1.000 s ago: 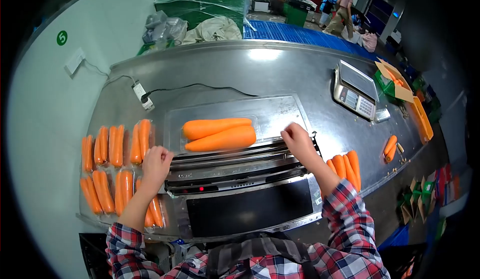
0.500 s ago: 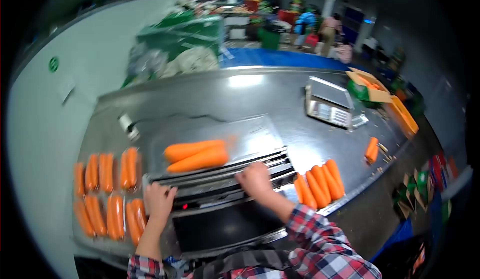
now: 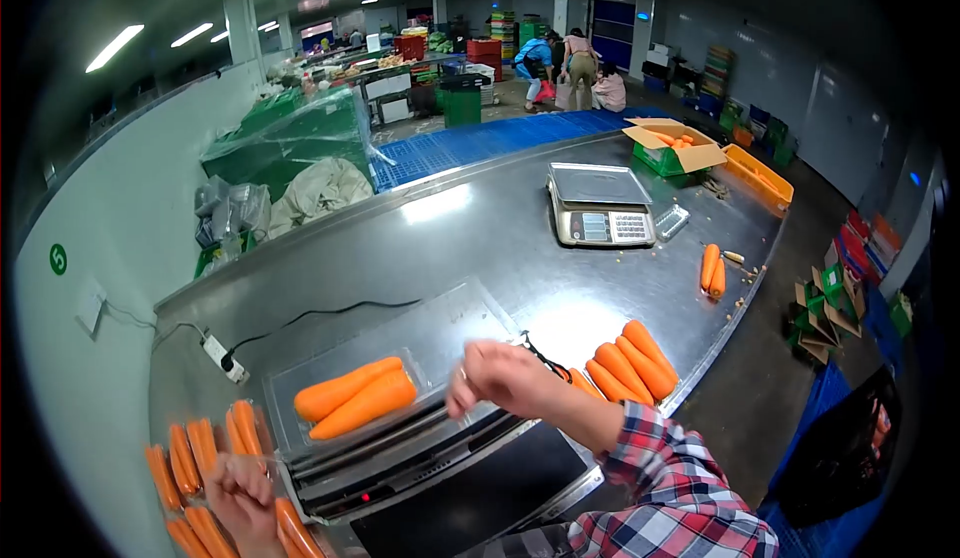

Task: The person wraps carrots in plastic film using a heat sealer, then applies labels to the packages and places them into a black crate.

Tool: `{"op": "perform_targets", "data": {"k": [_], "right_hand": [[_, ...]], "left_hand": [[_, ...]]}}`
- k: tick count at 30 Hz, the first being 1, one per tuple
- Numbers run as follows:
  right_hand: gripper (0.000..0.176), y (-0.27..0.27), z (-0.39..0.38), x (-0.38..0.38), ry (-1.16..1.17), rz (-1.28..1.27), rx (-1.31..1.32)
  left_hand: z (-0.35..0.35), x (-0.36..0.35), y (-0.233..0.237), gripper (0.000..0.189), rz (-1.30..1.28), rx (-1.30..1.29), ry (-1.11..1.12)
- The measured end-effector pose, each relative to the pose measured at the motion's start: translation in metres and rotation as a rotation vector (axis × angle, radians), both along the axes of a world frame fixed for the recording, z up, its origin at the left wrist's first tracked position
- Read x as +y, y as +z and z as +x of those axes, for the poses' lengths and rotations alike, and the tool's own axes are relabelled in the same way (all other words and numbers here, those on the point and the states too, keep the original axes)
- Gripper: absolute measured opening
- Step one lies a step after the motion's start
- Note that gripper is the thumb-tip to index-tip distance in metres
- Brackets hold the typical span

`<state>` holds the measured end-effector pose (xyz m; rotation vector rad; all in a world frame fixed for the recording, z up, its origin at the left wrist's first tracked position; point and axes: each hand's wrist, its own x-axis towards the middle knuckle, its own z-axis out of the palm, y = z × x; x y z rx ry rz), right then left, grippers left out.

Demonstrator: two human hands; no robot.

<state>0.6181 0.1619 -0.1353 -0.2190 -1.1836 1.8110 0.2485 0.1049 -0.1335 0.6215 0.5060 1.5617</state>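
Observation:
A wrapping machine [image 3: 385, 463] with metal bars, a dark plate and a red light stands in front of me. Two large carrots [image 3: 362, 398] lie side by side on the clear film sheet [image 3: 455, 323] behind its bars. My right hand [image 3: 505, 378] is raised over the machine's right part, its fingers loosely bent and holding nothing visible. My left hand [image 3: 240, 498] hovers at the machine's left end, beside wrapped carrot packs [image 3: 190, 458], fingers half curled and partly blurred, with nothing visible in them. Several loose carrots [image 3: 640, 363] lie right of the machine.
A digital scale [image 3: 600, 213] stands farther back on the metal table [image 3: 400, 248]. Near it are a clear tray [image 3: 672, 222], a carton of carrots [image 3: 690, 153], an orange crate [image 3: 757, 180] and small carrots [image 3: 712, 273]. A power strip [image 3: 224, 358] lies left. Other people [image 3: 575, 68] are in the background.
Both hands have come off the machine's front bars. My right hand has risen, and my left has moved left and toward me. The view has turned to the right.

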Motion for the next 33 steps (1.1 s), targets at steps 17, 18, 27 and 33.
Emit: {"op": "perform_targets", "data": {"k": [17, 18, 27, 33], "right_hand": [[0.019, -0.11, -0.073, 0.127, -0.666, 0.694, -1.16], [0.02, -0.104, -0.071, 0.122, -0.622, 0.53, -1.194], [0.025, -0.1, -0.059, 0.105, -0.434, 0.121, -1.199], [0.024, -0.082, -0.051, 0.061, -0.535, 0.17, -1.101]], "left_hand": [[-0.01, 0.151, -0.099, 0.035, 0.174, 1.672, 0.14], [-0.007, 0.148, -0.089, 0.033, 0.109, 1.718, 0.111], [-0.022, 0.12, -0.103, 0.018, -0.359, 1.217, 0.017], [0.014, 0.08, -0.076, 0.014, -0.313, 1.475, 0.027]]}}
